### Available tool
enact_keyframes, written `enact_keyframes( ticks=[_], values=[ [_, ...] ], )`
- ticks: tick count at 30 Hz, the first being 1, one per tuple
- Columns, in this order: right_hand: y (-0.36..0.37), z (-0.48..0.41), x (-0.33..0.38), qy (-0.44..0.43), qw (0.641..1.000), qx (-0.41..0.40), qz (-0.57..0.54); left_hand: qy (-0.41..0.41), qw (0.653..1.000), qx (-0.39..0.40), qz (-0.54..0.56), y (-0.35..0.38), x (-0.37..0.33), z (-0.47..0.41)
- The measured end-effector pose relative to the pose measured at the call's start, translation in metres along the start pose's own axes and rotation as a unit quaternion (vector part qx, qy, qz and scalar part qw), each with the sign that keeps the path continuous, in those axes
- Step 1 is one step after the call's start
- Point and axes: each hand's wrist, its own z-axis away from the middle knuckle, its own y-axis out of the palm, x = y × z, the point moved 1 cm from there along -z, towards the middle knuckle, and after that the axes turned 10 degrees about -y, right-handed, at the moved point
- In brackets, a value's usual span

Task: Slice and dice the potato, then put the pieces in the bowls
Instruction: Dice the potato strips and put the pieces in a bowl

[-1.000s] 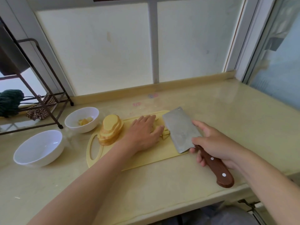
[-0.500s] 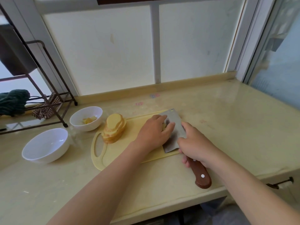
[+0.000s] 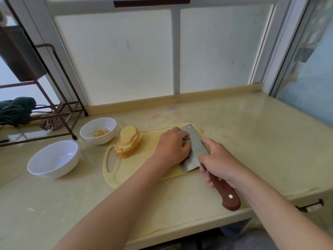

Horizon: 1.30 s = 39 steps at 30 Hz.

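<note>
- The potato (image 3: 128,141) stood as a leaning stack of slices on the left part of the board (image 3: 144,170), a little left of the frame centre. Some cut pieces (image 3: 100,132) lay in the small bowl (image 3: 97,140) just left of the stack.
- The left hand (image 3: 173,147) rested on the board at the centre of the frame, with its fingers curled under and its knuckles against the flat of the cleaver (image 3: 194,152). What it pressed down was hidden beneath it, so I cannot tell whether it gripped potato.
- The right hand (image 3: 219,163) was clamped around the wooden handle (image 3: 228,195), with the forefinger reaching forward onto the steel.
- The step in hand seemed to be dicing. To do it well, the fingertips should be kept tucked behind the knuckles. The cleaver should slide down along the knuckles, and the left hand should retreat evenly after each cut so that the pieces come out equal.
- The stack was not yet diced, and no pieces were visible in the big bowl (image 3: 54,172) at the lower left. I judged the task to be about halfway.
- The counter (image 3: 243,127) was glossy and beige. The board lay near its front edge, and the end of the handle came close to that edge.
- A frosted window (image 3: 126,51) filled the upper frame. A dark metal rack (image 3: 59,91) stood at the upper left, with a green cloth (image 3: 16,109) at the left edge.
</note>
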Motion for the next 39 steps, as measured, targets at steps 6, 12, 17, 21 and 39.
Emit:
enact_keyframes(
  ticks=[6,12,17,21,39],
  values=[
    [-0.007,0.001,0.003,-0.002,0.997,0.015,0.076,-0.067,0.998,0.006,0.016,-0.02,0.021,0.004],
    [-0.003,0.004,0.008,-0.041,0.946,0.01,0.321,-0.125,0.988,0.084,0.036,-0.032,0.024,0.013],
    [0.008,0.0,0.005,-0.025,0.921,-0.016,0.387,-0.146,0.986,0.075,-0.044,-0.009,0.014,0.006],
    [0.014,0.0,0.009,-0.021,0.919,-0.021,0.394,-0.146,0.987,0.063,-0.023,-0.003,-0.005,0.012],
    [0.007,0.004,0.01,-0.015,0.946,-0.01,0.323,-0.059,0.998,0.01,0.023,0.016,-0.018,0.007]
  ],
)
